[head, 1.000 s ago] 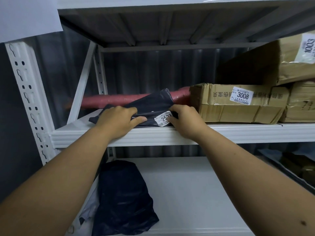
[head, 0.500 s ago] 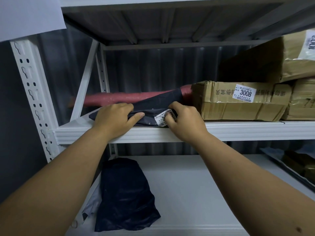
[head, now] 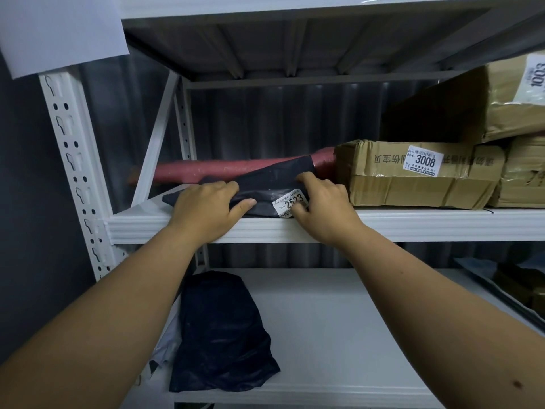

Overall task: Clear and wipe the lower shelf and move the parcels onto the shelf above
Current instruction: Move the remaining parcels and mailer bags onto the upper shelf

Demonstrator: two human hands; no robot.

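- Both hands are on the flat dark parcel (head: 265,184) on the upper shelf (head: 413,224), at the front edge, left of the boxes.
- Left hand (head: 206,208) lies over the parcel's left end, fingers curled onto the top, thumb pressed along the front edge. I read that as a grip to steady it and slide it.
- Right hand (head: 321,202) has fingers curled over the parcel's right top edge and the thumb down by the white label (head: 290,203) reading 2523, pinching that corner.
- My guess: I'm squaring the parcel so the label faces out and it sits snug to its neighbours.
- The material is thin, slick plastic mailer, matte black with a faint sheen, soft and creased. It should slide easily but buckle if pushed from one end, hence two hands.
- Behind it lies a long red roll (head: 224,169), rounded and wrapped, running along the back. The parcel's far edge tilts up against it.
- Just right sits the cardboard box (head: 413,178) tagged 3008, taped and dented at the corners, with more brown boxes stacked further right.
- On the lower shelf (head: 339,335), a bulging dark bag (head: 221,335) slumps at the left end, crinkled and soft, something pale tucked beside it. That one isn't yet moved up, so wiping can't be finished there.
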